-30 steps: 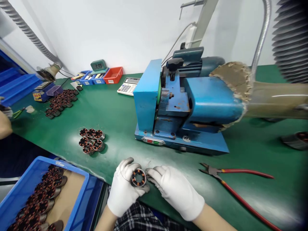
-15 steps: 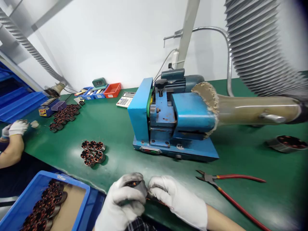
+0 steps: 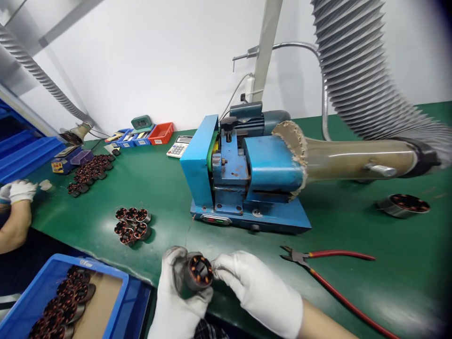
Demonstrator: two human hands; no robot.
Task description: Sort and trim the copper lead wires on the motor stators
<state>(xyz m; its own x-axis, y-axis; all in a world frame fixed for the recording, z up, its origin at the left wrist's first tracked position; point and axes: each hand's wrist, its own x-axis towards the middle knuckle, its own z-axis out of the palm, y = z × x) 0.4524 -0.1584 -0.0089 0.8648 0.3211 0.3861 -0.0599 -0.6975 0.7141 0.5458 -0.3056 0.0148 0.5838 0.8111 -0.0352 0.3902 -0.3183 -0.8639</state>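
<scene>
My left hand (image 3: 178, 287), in a white glove, is wrapped around a motor stator (image 3: 200, 272), a short metal cylinder with copper windings. Its open, wound face is turned up toward me. At its right edge my gloved right hand (image 3: 243, 278) has thumb and fingers pinched together. Whatever sits between those fingertips is hidden. A thin wire seems to rise from near my left hand toward the machine. To the right on the bench lie cutting pliers (image 3: 300, 256) with long red handles, jaws apart.
A blue belt-driven machine (image 3: 247, 174) stands ahead, joined to a duct (image 3: 356, 157). Several stators (image 3: 132, 226) stand left on the green bench; another stator (image 3: 404, 205) is far right. A blue bin (image 3: 125, 282) holds more. A co-worker's gloved hand (image 3: 21, 190) is far left.
My left hand has turned the stator so its wound face now shows. My right hand stays pinched by its edge. The whole view has shifted slightly, moving the bench items leftward.
</scene>
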